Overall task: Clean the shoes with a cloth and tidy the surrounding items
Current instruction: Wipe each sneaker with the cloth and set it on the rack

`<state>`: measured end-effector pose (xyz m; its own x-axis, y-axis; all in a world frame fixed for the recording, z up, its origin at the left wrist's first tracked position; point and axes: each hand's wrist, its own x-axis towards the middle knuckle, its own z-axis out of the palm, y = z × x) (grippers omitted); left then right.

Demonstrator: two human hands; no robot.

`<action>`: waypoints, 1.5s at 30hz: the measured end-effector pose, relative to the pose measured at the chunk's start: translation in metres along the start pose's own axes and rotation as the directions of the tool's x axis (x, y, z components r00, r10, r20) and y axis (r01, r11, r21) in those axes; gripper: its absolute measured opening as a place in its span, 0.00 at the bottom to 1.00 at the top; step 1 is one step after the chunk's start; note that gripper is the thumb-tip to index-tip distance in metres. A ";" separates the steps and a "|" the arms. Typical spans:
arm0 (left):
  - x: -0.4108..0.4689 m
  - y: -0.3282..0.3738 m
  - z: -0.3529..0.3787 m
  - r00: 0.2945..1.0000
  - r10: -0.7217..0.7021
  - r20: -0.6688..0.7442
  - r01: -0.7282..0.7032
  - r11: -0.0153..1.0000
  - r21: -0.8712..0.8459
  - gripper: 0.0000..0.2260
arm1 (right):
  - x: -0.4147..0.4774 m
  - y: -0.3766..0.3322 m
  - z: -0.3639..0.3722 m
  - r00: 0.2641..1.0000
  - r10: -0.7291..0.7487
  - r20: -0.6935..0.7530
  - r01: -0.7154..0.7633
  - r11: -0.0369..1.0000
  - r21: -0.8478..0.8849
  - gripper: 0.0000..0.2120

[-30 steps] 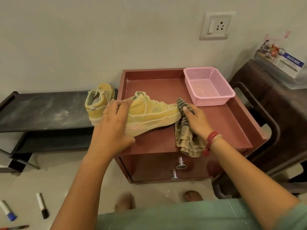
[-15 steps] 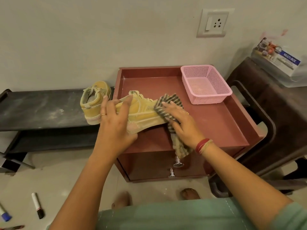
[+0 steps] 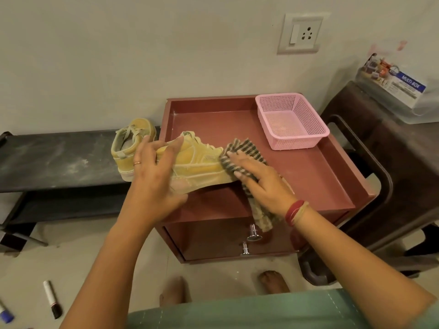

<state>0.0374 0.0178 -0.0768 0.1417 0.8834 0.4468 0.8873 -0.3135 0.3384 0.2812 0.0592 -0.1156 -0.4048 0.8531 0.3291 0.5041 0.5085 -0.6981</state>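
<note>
A dusty yellow shoe (image 3: 202,166) lies across the front left of the red cabinet top (image 3: 308,172). My left hand (image 3: 154,176) grips its heel end and holds it tilted up. My right hand (image 3: 259,181) presses a striped cloth (image 3: 240,153) flat against the shoe's toe, and the cloth's tail hangs over the cabinet's front edge. A second yellow shoe (image 3: 129,144) stands on the dark low shelf (image 3: 54,160) just left of the cabinet.
A pink mesh basket (image 3: 291,121) sits at the back right of the cabinet top. A dark plastic chair (image 3: 389,162) with a multi-box pack (image 3: 396,86) stands on the right. Two markers (image 3: 52,299) lie on the floor at lower left. My bare feet (image 3: 273,281) are below the cabinet.
My right hand has carried the cloth from the shoe's toe up over its side and back toward the toe in a wiping stroke. My left hand has kept hold of the heel.
</note>
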 end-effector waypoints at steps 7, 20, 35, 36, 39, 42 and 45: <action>0.001 -0.007 -0.005 1.000 -0.016 -0.019 0.015 1.000 -0.014 0.45 | 0.003 0.015 0.012 0.948 0.279 -0.155 -0.242 0.944 0.224 0.19; 0.000 -0.008 -0.003 1.000 0.003 0.008 -0.003 1.000 0.014 0.46 | -0.006 -0.001 0.030 0.991 0.050 -0.123 -0.042 0.997 0.066 0.18; -0.003 -0.002 -0.012 0.996 0.060 0.070 -0.049 0.988 -0.150 0.20 | 0.010 -0.014 0.012 0.984 0.119 -0.135 -0.103 0.987 0.124 0.15; -0.003 -0.001 -0.011 0.997 0.045 0.066 -0.033 0.985 -0.171 0.19 | 0.006 -0.014 0.016 0.996 0.050 -0.078 -0.049 0.999 0.017 0.16; -0.003 -0.001 -0.011 0.996 0.017 0.085 0.004 0.969 -0.245 0.15 | 0.007 0.006 0.013 0.991 0.103 -0.079 -0.118 0.971 -0.206 0.18; -0.002 -0.003 -0.011 0.995 0.005 0.103 0.020 0.970 -0.241 0.14 | 0.010 0.014 0.000 0.942 0.298 -0.154 -0.319 0.937 -0.144 0.17; -0.003 -0.001 -0.013 0.994 -0.011 0.109 0.038 0.968 -0.249 0.12 | 0.005 -0.008 0.010 0.979 0.193 -0.060 -0.192 0.981 0.016 0.18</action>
<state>0.0305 0.0109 -0.0677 0.1789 0.9193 0.3504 0.7548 -0.3567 0.5504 0.2676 0.0583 -0.1143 -0.2535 0.9407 0.2255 0.5601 0.3328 -0.7586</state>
